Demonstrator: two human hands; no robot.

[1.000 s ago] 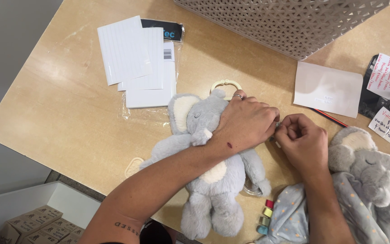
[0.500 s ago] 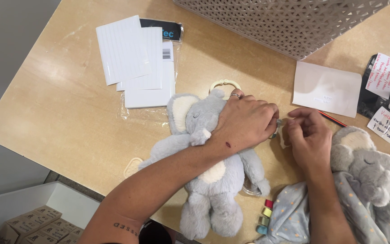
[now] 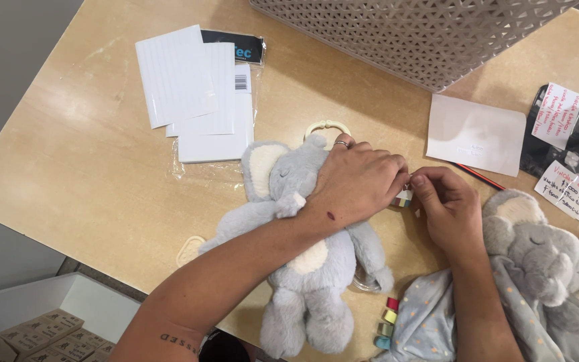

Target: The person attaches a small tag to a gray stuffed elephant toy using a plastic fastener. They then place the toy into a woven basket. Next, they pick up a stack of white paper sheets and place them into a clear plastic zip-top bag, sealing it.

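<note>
A grey plush elephant [image 3: 303, 268] lies on its back on the wooden table [image 3: 75, 167]. My left hand [image 3: 356, 181] rests across its head and ear, fingers pinching a small tag [image 3: 403, 198] at the toy's side. My right hand [image 3: 447, 211] meets it from the right and pinches the same small tag. A pale ring [image 3: 326, 126] sticks out above the toy's head. A second grey plush elephant [image 3: 537, 261] with a dotted blue blanket [image 3: 430, 322] lies under my right forearm.
White sheets in a clear bag [image 3: 199, 94] lie at the upper left. A perforated beige basket [image 3: 423, 33] stands at the back. A white card [image 3: 474, 131], a red pencil [image 3: 480, 175] and handwritten tags [image 3: 567, 191] lie at the right. A white box of small cartons [image 3: 41, 335] sits below the table edge.
My right hand has shifted slightly up and left toward my left hand's fingertips, closing on the small tag. The left hand and the elephant stay in place.
</note>
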